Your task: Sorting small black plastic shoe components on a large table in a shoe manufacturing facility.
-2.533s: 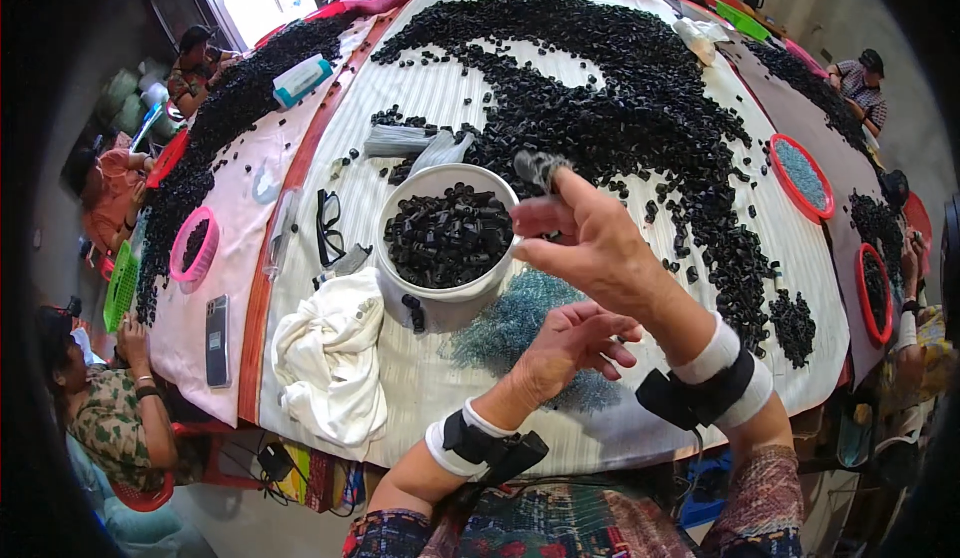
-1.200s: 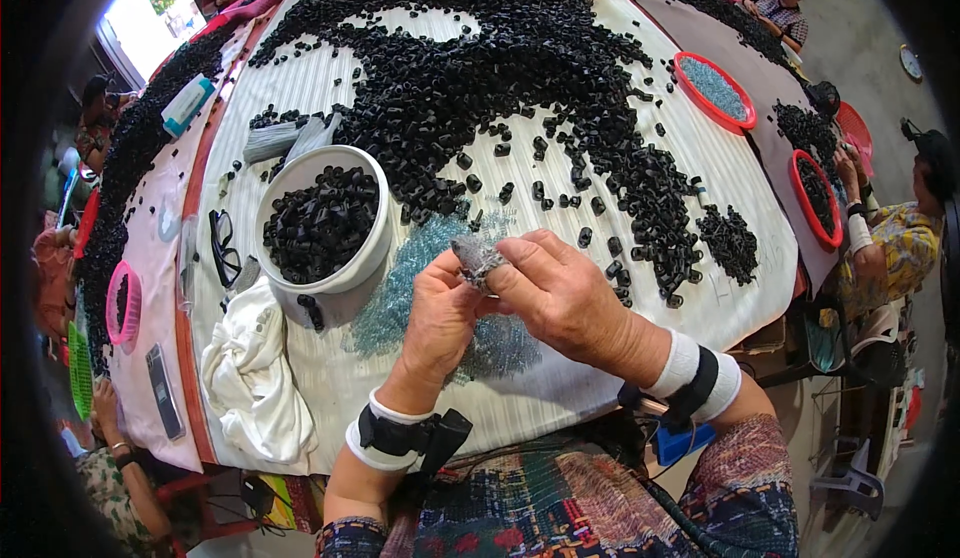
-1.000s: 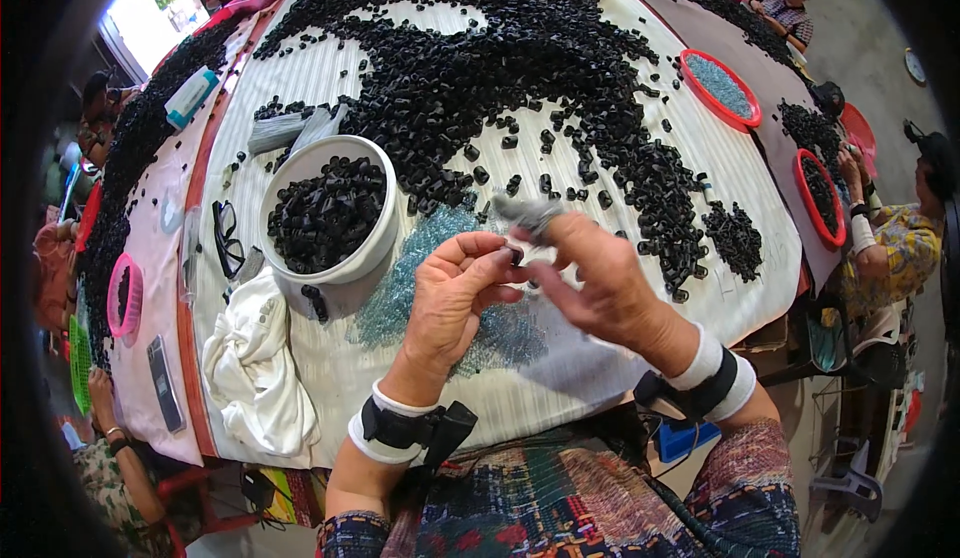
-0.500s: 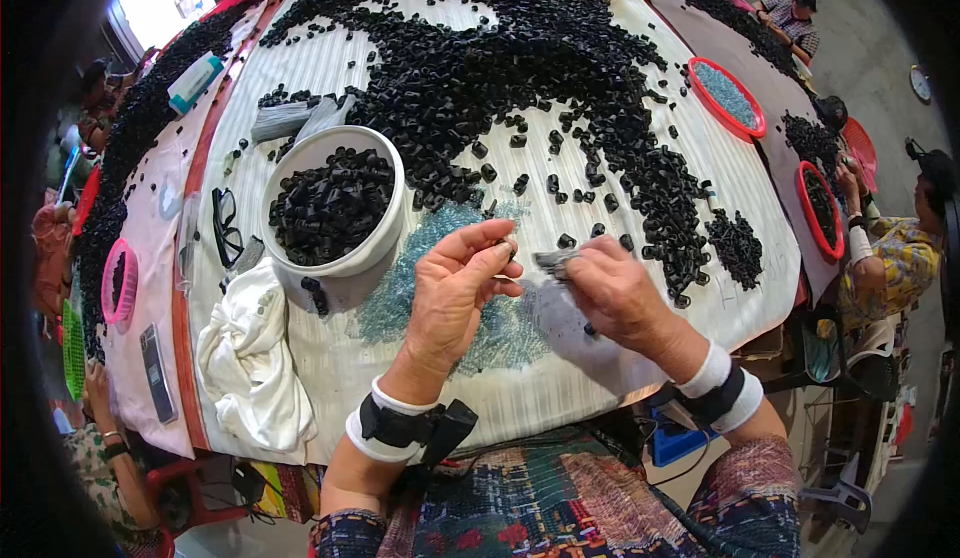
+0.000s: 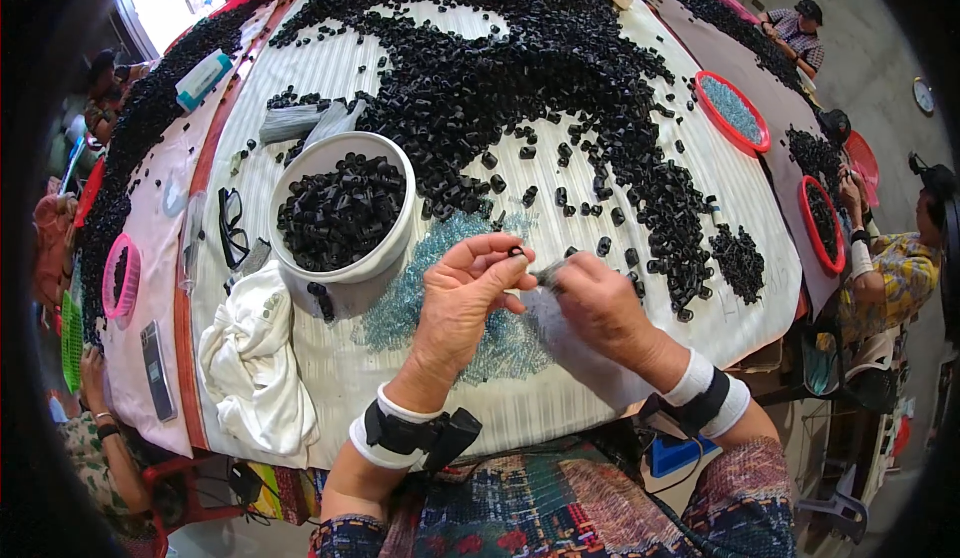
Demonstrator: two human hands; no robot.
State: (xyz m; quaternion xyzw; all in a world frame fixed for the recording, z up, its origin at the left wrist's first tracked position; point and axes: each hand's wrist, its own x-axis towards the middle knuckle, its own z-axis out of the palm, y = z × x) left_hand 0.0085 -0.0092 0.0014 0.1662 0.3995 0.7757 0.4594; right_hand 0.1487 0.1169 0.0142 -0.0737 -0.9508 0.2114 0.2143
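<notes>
My left hand (image 5: 458, 298) pinches a small black plastic piece (image 5: 516, 252) between thumb and fingertips. Close on its right, my right hand (image 5: 608, 310) is closed around a bundle of thin grey strands (image 5: 547, 276), whose end points at the black piece. Whether the strands touch it I cannot tell. Below both hands spreads a heap of small clear bluish pieces (image 5: 400, 296). Left of them stands a white bowl (image 5: 404, 228) filled with black plastic pieces (image 5: 338, 212). A large pile of the same black pieces (image 5: 500, 68) covers the far part of the table.
Glasses (image 5: 232, 228) and a knotted white cloth (image 5: 252, 363) lie left of the bowl. More grey strand bundles (image 5: 290, 124) rest behind it. A red basket (image 5: 765, 140) of bluish pieces stands at right. Co-workers sit along both sides, one in a yellow patterned shirt (image 5: 895, 283).
My right hand has moved slightly left, bringing the grey strands close to the black piece in my left hand. The whole view has shifted slightly.
</notes>
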